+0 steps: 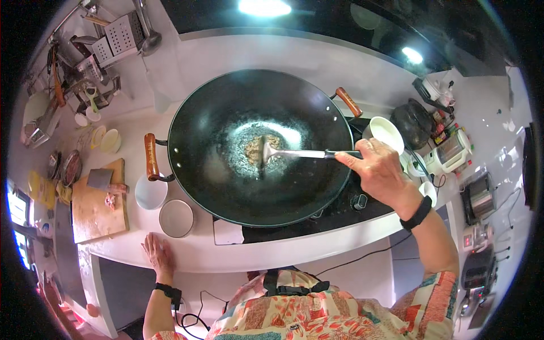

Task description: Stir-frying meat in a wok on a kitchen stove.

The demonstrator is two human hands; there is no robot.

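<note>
A large black wok [221, 102] with two wooden side handles stands on the hob before me. My right hand [380, 172] grips the black handle of a spatula [297, 153], whose blurred head rests at the wok's centre. Small browned pieces of food [253, 149] lie there in shiny oil. My left hand [158, 253] rests with fingers apart on the counter's front edge, holding nothing. Close above it, between hand and wok, stand an empty round bowl [176, 218] and a white bowl [151, 191].
A wooden cutting board [100, 212] at the left bears a cleaver [100, 179] and bits of raw meat [110, 201]. Right of the wok are a white bowl [386, 134], a dark pot [413, 123] and a blender jug [452, 148]. Utensils hang at the upper left.
</note>
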